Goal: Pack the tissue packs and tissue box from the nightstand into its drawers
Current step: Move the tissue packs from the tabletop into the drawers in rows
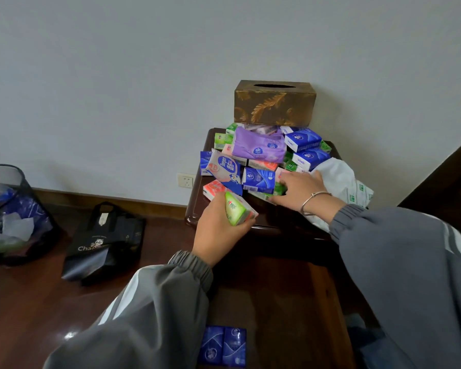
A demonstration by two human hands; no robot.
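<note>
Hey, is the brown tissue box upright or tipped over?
Upright: the tissue box sits level behind the tissue packs, its oval slot facing up.

A home bedroom is indicated: a dark wooden nightstand (pixel 195 201) is set against a plain pale wall (pixel 117 75), a socket (pixel 186 180) is fitted above the wooden skirting board (pixel 104 199), and a lined mesh wastebasket (pixel 11 214) and a black carrier bag (pixel 104 243) are seen on the polished wooden floor (pixel 24 302).

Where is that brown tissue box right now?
The brown tissue box stands upper middle in the head view, by the wall, at the back of the nightstand, right behind the heap of tissue packs.
</note>
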